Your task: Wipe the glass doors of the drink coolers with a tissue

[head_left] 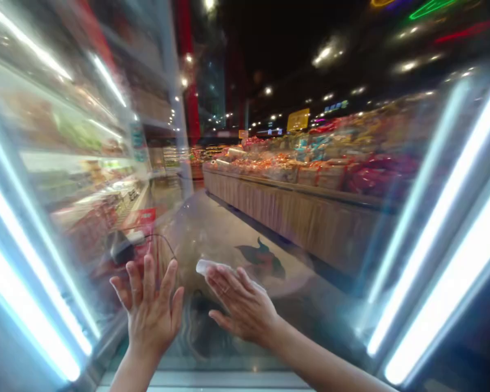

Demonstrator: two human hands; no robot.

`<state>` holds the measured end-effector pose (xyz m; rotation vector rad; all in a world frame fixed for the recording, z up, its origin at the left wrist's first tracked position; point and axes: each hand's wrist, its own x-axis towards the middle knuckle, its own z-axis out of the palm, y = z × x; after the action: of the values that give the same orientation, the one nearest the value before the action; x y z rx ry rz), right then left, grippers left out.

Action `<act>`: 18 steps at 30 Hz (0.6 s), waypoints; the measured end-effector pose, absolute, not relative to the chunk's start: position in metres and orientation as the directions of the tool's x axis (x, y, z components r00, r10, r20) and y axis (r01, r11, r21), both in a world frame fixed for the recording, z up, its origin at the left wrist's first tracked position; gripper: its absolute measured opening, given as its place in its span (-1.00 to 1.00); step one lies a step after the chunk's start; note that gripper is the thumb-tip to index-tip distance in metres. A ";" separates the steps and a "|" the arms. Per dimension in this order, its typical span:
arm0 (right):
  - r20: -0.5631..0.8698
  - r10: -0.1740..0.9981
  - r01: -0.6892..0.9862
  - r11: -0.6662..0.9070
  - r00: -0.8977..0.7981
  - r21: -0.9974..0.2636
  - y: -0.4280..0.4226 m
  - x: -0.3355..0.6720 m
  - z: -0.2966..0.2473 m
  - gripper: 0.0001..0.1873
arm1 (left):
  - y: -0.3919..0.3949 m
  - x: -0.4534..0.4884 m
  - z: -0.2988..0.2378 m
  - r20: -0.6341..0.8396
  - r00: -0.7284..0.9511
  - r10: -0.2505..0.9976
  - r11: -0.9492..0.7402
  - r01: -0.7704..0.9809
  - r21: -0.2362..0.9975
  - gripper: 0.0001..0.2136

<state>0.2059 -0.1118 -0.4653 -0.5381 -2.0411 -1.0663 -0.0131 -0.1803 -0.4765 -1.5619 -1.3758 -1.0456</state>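
A transparent pane (pixel 204 340) stands before me, with faint reflections on it. My left hand (pixel 152 316) has its fingers spread and its palm toward the pane; it holds nothing. Whether its palm touches the surface is hard to tell. Beside it, my right hand (pixel 240 305) presses a folded white cloth (pixel 202 265) flat under its fingers, against the pane. Only the cloth's left end and a strip along its upper edge show; the rest is under the hand.
Bright tube lights (pixel 445 218) run along the right, and more tube lights (pixel 28 267) along the left. Past the pane lie a wood-fronted display stand (pixel 261 196) heaped with packaged goods, lit shelves (pixel 65 158) and a dark object with a cord (pixel 121 247).
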 end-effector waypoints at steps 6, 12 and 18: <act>0.786 0.013 0.660 0.551 -0.618 0.511 -0.117 0.154 -0.463 -0.22 | -0.184 -0.052 -0.493 0.941 0.038 0.336 -0.056 0.998 -0.020 -0.20; 0.681 -0.074 0.509 0.607 -0.729 0.610 -0.118 0.104 -0.464 -0.20 | -0.197 -0.100 -0.510 0.943 -0.056 0.327 0.015 0.998 0.055 -0.23; 0.593 -0.138 0.420 0.580 -0.793 0.698 -0.127 0.060 -0.479 -0.33 | -0.212 -0.133 -0.535 0.938 -0.075 0.337 0.064 0.996 0.057 -0.20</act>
<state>0.0598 -0.1268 -0.4788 -0.2236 -2.2000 -1.1896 -0.1333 -0.2122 -0.5352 -1.3851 -1.5370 -1.0345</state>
